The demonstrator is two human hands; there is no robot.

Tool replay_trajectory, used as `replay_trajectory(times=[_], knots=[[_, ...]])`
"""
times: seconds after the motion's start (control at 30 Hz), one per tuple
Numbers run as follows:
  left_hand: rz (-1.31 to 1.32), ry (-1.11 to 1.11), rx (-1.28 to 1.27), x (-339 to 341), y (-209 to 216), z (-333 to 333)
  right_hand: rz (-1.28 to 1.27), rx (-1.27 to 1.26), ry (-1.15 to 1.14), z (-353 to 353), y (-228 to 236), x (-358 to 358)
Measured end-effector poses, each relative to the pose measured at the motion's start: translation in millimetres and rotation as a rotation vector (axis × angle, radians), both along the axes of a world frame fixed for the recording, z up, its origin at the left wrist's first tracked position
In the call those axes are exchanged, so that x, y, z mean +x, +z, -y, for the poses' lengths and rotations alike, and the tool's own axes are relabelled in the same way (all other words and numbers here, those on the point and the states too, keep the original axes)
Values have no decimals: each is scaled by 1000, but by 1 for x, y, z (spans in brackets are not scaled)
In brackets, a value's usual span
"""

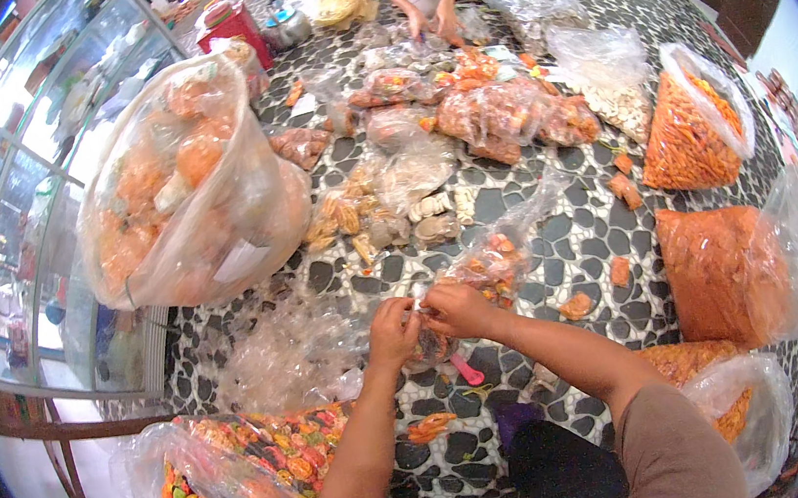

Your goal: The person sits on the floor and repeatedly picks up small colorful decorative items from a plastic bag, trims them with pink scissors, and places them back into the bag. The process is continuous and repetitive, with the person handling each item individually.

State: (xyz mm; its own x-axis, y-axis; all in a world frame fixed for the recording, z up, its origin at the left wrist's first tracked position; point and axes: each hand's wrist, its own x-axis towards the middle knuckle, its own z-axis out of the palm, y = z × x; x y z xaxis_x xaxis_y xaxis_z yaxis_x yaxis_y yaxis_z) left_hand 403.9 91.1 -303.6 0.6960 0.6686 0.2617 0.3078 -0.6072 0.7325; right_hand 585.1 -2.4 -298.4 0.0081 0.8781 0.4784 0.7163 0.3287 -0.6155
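Observation:
My left hand [394, 331] and my right hand [460, 311] meet above the floor, fingers closed. Pinched between them is the white, gathered neck of a clear plastic bag [432, 347]. Its filled part hangs just below my fingers, mostly hidden by my hands. Just beyond my right hand lies another clear bag with orange and red snack pieces [496, 260]. A pink handle, perhaps of a scoop [467, 369], rests on the floor near my right wrist. To the left of my hands spreads a heap of clear plastic bags [288, 350].
A large sack of orange bagged snacks [190, 189] stands left beside a glass cabinet [33, 232]. Multicoloured snacks [247, 473] fill a bag at lower left. Orange snack sacks [717, 277] line the right. Small packs [492, 115] lie ahead, near another person's hands [432, 24].

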Motion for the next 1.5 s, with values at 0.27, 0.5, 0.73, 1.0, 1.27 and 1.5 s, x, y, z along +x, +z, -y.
replay_trajectory(times=[0.27, 0.5, 0.73, 1.0, 1.27, 1.5], knots=[[-21, 137, -100, 0, -4, 14, 266, -330, -35, 6, 22, -14], [-121, 175, -169, -4, 5, 6, 235, -577, -85, -8, 43, -30], [-217, 239, -161, -14, 16, 5, 229, -541, -113, -11, 41, -50], [-218, 238, -207, -33, 12, 11, 249, -430, 77, -12, 29, -49], [-42, 513, -365, -55, 1, -1, 212, -282, 173, 9, 22, -50], [-62, 553, -345, -49, 2, 22, 213, -158, 15, 4, 17, -55]])
